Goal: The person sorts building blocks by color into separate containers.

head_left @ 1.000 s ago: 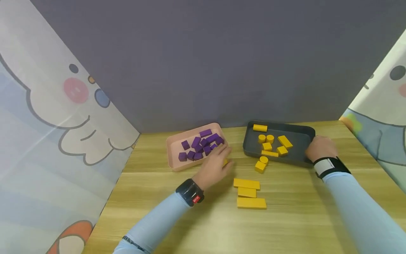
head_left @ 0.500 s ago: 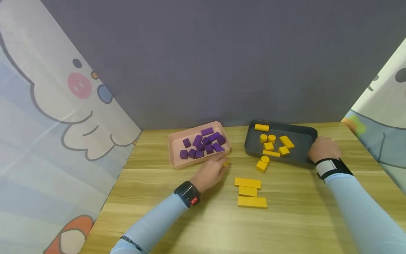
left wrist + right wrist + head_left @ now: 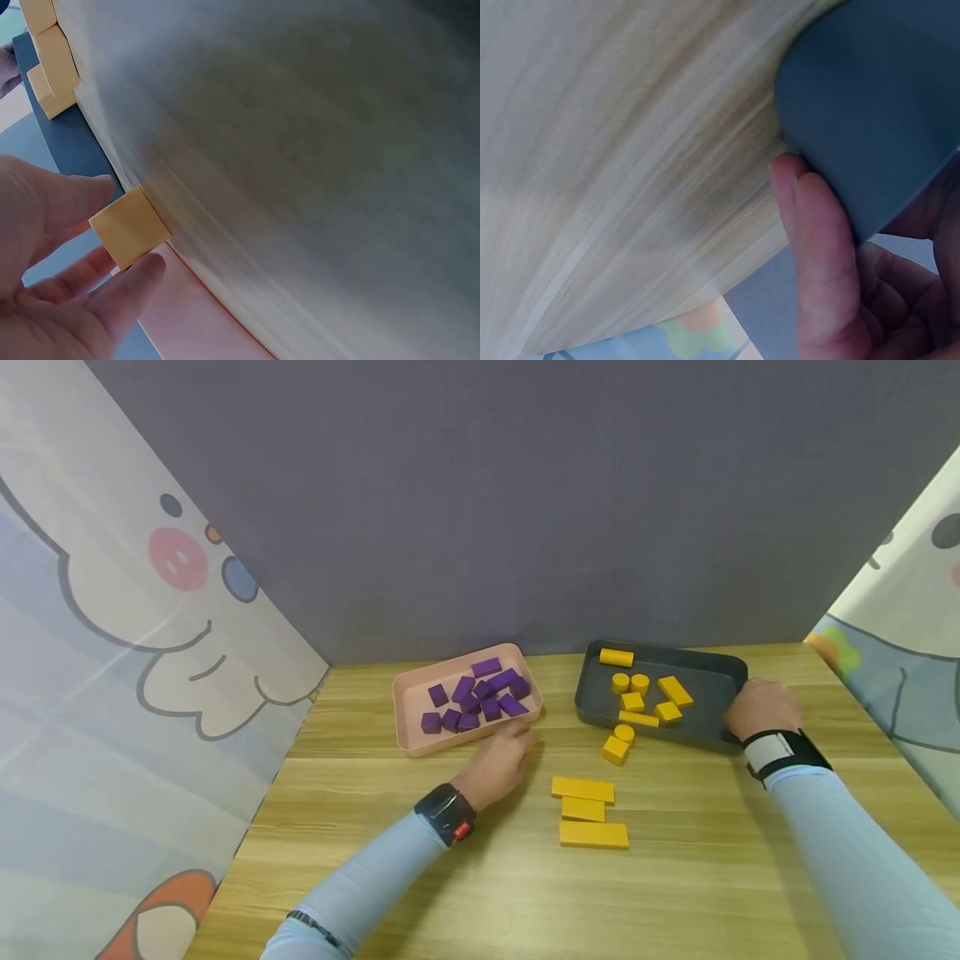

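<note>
Just in front of the pink tray (image 3: 405, 714), my left hand (image 3: 491, 770) pinches a yellow cube-shaped block (image 3: 130, 227) between thumb and fingertips, low over the table. The head view shows only a sliver of that block past the fingers. My right hand (image 3: 763, 710) grips the right end of the dark grey tray (image 3: 708, 714). In the right wrist view, fingers (image 3: 821, 247) lie along that tray's outer wall; the thumb is mostly behind it. Several yellow blocks and cylinders sit inside the grey tray, and several purple blocks (image 3: 469, 704) in the pink one.
Before the grey tray, a yellow cylinder (image 3: 624, 734) and a yellow block (image 3: 616, 750) sit close together. Three flat yellow blocks (image 3: 583, 810) lie in a row nearer the person. A grey panel (image 3: 480, 510) rises behind the trays, with printed cloth (image 3: 97, 635) at the sides.
My left hand's spread fingers have drawn together round the yellow block, and the hand has dropped back from over the pink tray's edge. My right hand keeps its hold on the grey tray.
</note>
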`<move>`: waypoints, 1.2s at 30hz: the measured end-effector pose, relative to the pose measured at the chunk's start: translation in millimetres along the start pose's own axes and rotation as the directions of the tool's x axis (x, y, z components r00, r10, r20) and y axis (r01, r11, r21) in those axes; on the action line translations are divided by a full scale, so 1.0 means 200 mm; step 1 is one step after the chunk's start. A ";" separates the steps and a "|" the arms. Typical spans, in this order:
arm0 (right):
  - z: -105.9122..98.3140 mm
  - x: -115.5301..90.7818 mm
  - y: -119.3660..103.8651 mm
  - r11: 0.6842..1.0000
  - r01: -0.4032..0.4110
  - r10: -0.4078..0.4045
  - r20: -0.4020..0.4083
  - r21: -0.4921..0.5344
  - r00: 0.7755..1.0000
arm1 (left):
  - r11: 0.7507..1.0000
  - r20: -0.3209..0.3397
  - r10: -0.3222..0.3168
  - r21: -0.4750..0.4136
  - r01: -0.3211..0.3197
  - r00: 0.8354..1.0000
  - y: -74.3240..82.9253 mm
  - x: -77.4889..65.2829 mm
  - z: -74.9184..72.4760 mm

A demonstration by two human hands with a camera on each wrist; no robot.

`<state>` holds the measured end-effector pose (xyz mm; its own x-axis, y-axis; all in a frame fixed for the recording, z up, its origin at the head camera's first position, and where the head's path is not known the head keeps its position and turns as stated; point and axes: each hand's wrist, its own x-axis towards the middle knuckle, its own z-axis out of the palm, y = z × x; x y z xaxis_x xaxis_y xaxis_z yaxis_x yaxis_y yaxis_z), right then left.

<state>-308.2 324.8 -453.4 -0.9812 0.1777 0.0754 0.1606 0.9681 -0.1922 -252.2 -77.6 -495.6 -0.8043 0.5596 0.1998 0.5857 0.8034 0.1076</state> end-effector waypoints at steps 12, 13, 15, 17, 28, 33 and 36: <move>-0.01 0.00 -0.01 1.000 -0.006 0.006 -0.003 0.012 1.000 | 0.993 0.096 -0.062 -0.095 0.071 0.993 0.01 0.02 -0.01; -0.01 0.01 0.00 1.000 -0.009 0.009 0.001 0.012 1.000 | 0.992 0.095 -0.060 -0.102 0.069 0.994 0.01 0.03 -0.01; -0.01 0.01 0.00 1.000 -0.019 0.019 0.006 0.015 1.000 | 0.992 0.089 -0.046 -0.112 0.056 0.995 0.01 0.05 -0.01; -0.01 0.01 0.00 1.000 -0.018 0.018 0.008 0.008 1.000 | 0.991 0.074 -0.028 -0.130 0.038 0.997 0.02 0.08 -0.02; -0.02 0.00 -0.01 1.000 -0.023 0.024 0.006 -0.019 1.000 | 0.970 -0.031 0.049 -0.237 -0.055 0.998 0.21 0.46 -0.13; -0.01 -0.01 -0.02 0.999 -0.035 0.035 0.006 -0.025 0.999 | 0.959 -0.082 0.080 -0.267 -0.099 0.993 0.29 0.65 -0.15; -0.01 -0.01 -0.03 0.998 -0.049 0.049 0.005 -0.025 0.999 | 0.954 -0.081 0.088 -0.281 -0.107 0.993 0.34 0.75 -0.14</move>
<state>-306.5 319.0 -449.8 -0.9725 0.2245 0.0612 0.2114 0.9623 -0.1711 -329.6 55.0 -431.7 -0.7392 0.6096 0.2863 0.6728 0.6493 0.3545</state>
